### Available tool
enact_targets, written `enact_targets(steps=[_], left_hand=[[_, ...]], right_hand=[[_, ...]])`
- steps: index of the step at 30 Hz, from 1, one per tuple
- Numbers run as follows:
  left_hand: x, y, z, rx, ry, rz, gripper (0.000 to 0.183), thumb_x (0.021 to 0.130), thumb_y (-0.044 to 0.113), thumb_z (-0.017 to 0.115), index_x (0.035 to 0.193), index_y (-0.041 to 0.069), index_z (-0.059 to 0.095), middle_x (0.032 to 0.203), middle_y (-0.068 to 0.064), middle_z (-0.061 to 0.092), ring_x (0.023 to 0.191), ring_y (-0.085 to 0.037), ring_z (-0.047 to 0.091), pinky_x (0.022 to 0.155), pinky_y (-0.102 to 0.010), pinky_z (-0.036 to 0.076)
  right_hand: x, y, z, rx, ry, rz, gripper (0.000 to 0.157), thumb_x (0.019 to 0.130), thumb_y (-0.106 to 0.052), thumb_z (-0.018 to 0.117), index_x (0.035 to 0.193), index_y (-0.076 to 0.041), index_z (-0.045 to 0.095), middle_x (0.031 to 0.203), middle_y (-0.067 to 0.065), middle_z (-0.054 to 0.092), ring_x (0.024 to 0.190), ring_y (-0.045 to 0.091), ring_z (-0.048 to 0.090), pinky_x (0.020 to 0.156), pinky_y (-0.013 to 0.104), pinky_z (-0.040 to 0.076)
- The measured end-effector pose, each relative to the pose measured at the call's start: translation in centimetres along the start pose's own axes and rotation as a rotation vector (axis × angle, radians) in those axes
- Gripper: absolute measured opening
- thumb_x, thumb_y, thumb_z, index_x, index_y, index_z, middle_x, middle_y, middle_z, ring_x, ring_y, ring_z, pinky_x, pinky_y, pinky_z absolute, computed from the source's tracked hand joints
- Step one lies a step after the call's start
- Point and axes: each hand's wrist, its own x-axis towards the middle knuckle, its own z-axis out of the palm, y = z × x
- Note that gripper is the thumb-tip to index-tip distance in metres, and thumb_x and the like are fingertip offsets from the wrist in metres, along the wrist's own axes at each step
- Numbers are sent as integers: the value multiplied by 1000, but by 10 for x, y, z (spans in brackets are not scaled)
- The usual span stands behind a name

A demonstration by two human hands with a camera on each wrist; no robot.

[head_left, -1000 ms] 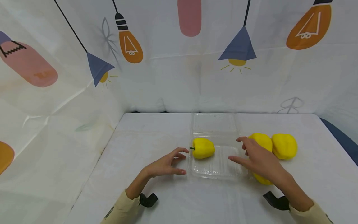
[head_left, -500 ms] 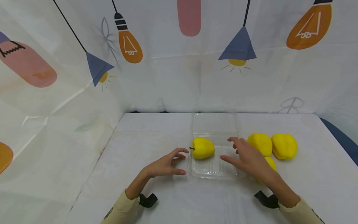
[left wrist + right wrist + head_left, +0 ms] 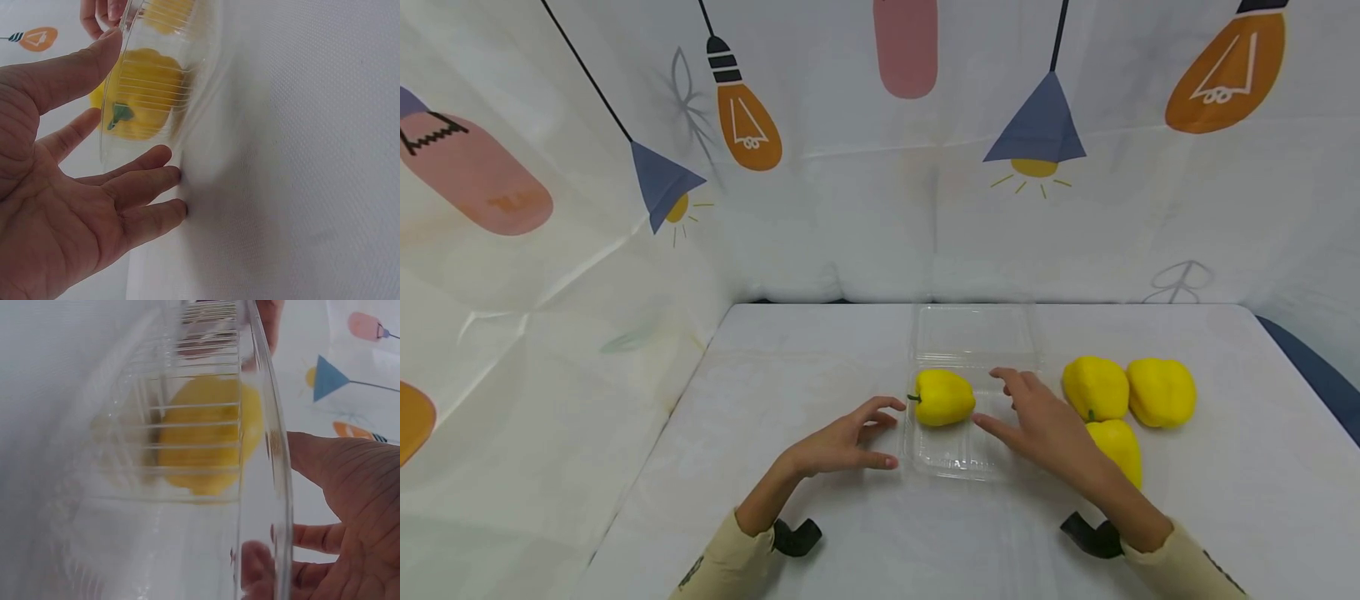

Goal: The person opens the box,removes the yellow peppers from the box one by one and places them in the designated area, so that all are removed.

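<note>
A yellow bell pepper with a green stem lies on its side in the left part of a clear plastic clamshell box, whose lid is folded back behind it. Just left of the box my left hand rests with spread, slightly bent fingers and holds nothing. Over the box's right half hovers my right hand, thumb and index finger apart, fingertips close to the pepper's right side. The right wrist view shows the pepper through the ribbed box wall, with the right hand at the rim.
Three more yellow bell peppers stand in a cluster right of the box: one at the back, one at the far right and one in front, partly behind the right forearm. A white cloth covers the table; a printed curtain hangs behind.
My right hand has moved left, from beside the cluster of peppers to over the box near the pepper inside, uncovering the front pepper. My left hand has stayed in place.
</note>
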Motion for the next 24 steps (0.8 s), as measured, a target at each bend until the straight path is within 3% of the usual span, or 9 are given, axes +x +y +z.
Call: enact_targets(steps=[15, 24], left_hand=[[0, -2, 1, 9, 6, 0, 67, 81, 37, 73, 134, 43, 32, 137, 1, 43, 129, -21, 42, 107, -47, 31], [0, -1, 0, 11, 7, -1, 69, 81, 37, 73, 136, 40, 32, 137, 0, 43, 128, -22, 43, 107, -48, 32]], right_hand=[[7, -16, 9, 41, -61, 27, 81, 79, -66, 59, 139, -15, 37, 131, 13, 48, 99, 25, 57, 74, 42, 54], [12, -26, 15, 62, -54, -6, 78, 79, -54, 68, 139, -16, 37, 127, 12, 51, 102, 26, 56, 79, 47, 53]])
